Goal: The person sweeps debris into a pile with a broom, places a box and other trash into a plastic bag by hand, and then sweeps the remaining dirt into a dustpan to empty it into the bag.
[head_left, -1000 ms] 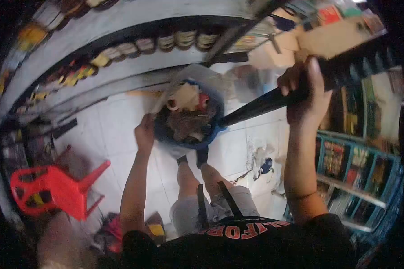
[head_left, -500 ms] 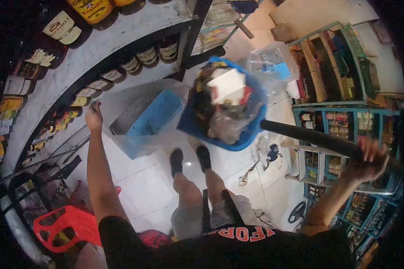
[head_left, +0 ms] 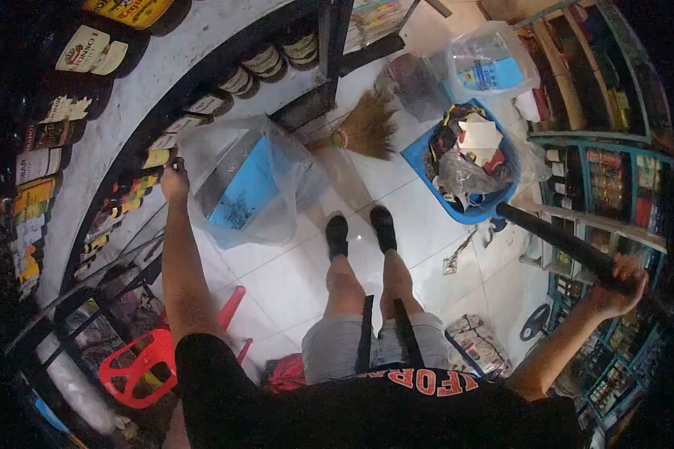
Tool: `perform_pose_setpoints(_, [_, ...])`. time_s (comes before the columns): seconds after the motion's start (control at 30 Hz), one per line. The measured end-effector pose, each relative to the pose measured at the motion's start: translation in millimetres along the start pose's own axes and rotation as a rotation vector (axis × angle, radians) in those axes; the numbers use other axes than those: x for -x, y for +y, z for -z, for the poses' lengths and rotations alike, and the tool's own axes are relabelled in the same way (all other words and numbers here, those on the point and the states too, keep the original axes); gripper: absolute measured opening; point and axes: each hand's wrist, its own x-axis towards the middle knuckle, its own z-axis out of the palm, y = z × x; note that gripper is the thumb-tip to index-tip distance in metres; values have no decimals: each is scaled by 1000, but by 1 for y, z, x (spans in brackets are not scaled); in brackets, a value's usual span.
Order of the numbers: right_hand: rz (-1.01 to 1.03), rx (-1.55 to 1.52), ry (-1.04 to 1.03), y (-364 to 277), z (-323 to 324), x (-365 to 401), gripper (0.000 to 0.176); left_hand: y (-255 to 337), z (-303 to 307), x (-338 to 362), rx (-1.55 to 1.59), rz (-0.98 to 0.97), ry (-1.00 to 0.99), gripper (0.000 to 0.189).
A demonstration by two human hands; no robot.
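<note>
My right hand (head_left: 621,288) is wrapped round the black handle (head_left: 558,243) of a blue dustpan (head_left: 419,153). The pan is heaped with rubbish (head_left: 457,168), including crumpled clear plastic and a pale piece of card. Over on the left, my left hand (head_left: 174,179) is closed at the edge of a large clear plastic bag (head_left: 292,179), which it holds up. A blue surface with dark dirt (head_left: 240,194) shows through the bag. Between bag and dustpan lies a straw broom (head_left: 368,129) on the tiled floor.
Bottles (head_left: 90,51) line the shelves at left. A red plastic chair (head_left: 138,370) stands at lower left. Teal shelving (head_left: 577,142) with goods runs along the right. Beyond the dustpan is a clear container with a blue label (head_left: 490,71). Small debris (head_left: 451,264) lies on the floor.
The loaded dustpan has moved right, away from the bag, uncovering the broom. My left hand stays at the bag, whose shape has shifted. The camera view has also shifted.
</note>
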Motion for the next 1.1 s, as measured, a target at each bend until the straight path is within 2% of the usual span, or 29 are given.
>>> perform_pose_setpoints(0.07, [-20, -17, -9, 4, 6, 6, 18, 2, 3, 4, 3, 31, 24, 30])
perform_pose_setpoints(0.17, [-29, 38, 107, 13, 15, 14, 18, 0, 13, 30, 138, -46, 133, 40])
perform_pose_setpoints(0.23, [-12, 142, 66, 20, 19, 19, 21, -7, 15, 50, -193, -46, 276, 53])
perform_pose_setpoints(0.27, [-64, 43, 134, 22, 35, 21, 23, -11, 17, 61, -111, 9, 283, 57])
perform_pose_setpoints(0.3, [-62, 97, 137, 26, 29, 25, 23, -16, 18, 73, -29, 60, 282, 60])
perform_pose_setpoints(0.37, [-41, 151, 233, 37, 35, 33, 22, 1, 25, 108, -104, 216, 373, 63])
perform_pose_setpoints(0.43, [-53, 169, 257, 57, 30, 37, 18, -11, 5, 130, 90, 159, 478, 59])
perform_pose_setpoints(0.5, [-53, 150, 358, 77, 35, 44, 17, 2, -1, 165, 20, 78, 451, 58])
perform_pose_setpoints(0.57, [-87, 158, 596, 96, 39, 47, 9, 31, 4, 201, 200, -55, 394, 62])
perform_pose_setpoints(0.63, [-101, 261, 680, 106, 26, 46, 10, 47, -4, 225, 205, -85, 349, 58])
perform_pose_setpoints(0.67, [-63, 190, 674, 116, 27, 48, 16, 58, -6, 234, 215, -103, 343, 58])
perform_pose_setpoints(0.7, [-51, 192, 689, 124, 42, 51, 16, 75, -8, 245, 252, -49, 278, 58])
perform_pose_setpoints(0.73, [-38, 184, 618, 131, 55, 52, 16, 92, -11, 254, 286, 8, 215, 57])
perform_pose_setpoints(0.77, [-24, 171, 546, 135, 67, 52, 16, 109, -16, 259, 293, -5, 221, 57])
perform_pose_setpoints(0.87, [-12, 106, 547, 133, 90, 46, 16, 149, -25, 271, 489, -17, 8, 62])
perform_pose_setpoints(0.97, [-31, 34, 556, 137, 99, 41, 15, 172, -46, 256, 578, -64, -17, 62])
perform_pose_setpoints(1.0, [-26, 4, 563, 133, 105, 38, 14, 194, -34, 252, 542, -107, -36, 54])
perform_pose_setpoints(1.03, [-20, -40, 587, 115, 163, 23, 13, 251, -27, 287, 533, -141, -16, 54])
perform_pose_setpoints(1.1, [-29, -11, 622, 117, 175, 10, 12, 291, -31, 283, 551, -212, -188, 45])
